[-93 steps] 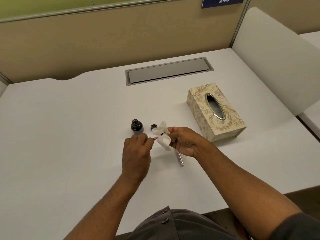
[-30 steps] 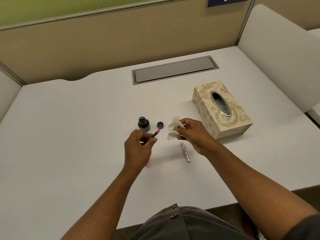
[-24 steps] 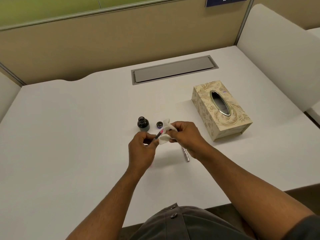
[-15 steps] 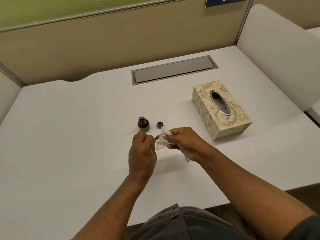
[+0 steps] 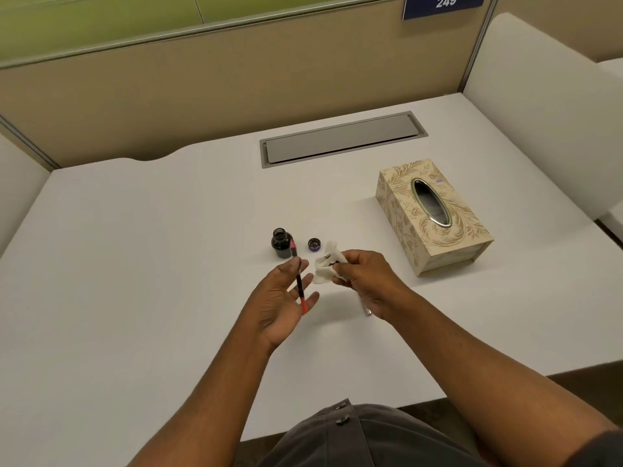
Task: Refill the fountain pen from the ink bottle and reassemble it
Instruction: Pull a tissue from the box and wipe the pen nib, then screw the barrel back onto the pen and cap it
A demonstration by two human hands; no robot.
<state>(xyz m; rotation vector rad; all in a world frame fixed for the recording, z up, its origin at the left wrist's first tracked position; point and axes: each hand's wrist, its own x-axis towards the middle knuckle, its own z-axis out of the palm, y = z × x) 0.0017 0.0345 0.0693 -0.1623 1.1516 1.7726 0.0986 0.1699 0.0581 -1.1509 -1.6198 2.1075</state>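
Note:
My left hand [image 5: 283,298] is palm-up with fingers spread, and a thin dark pen part [image 5: 299,281] is pinched upright in it. Its pink upper end reaches in front of the open ink bottle [image 5: 280,245]; a red bit shows at its lower end between my fingers. The right hand [image 5: 365,279] grips a crumpled white tissue [image 5: 326,264] with dark ink marks, just right of the pen part and apart from it. The bottle's cap [image 5: 314,244] lies beside the bottle. A silver pen piece [image 5: 367,310] lies mostly hidden under my right hand.
A patterned beige tissue box [image 5: 435,214] stands to the right on the white desk [image 5: 135,264]. A grey cable hatch [image 5: 340,139] is set in the desk at the back. Partition walls enclose the back and right side.
The tissue was wrapped round the pen part's tip half a second ago; now the hands have separated. My left hand has turned palm-up and the pen part stands upright.

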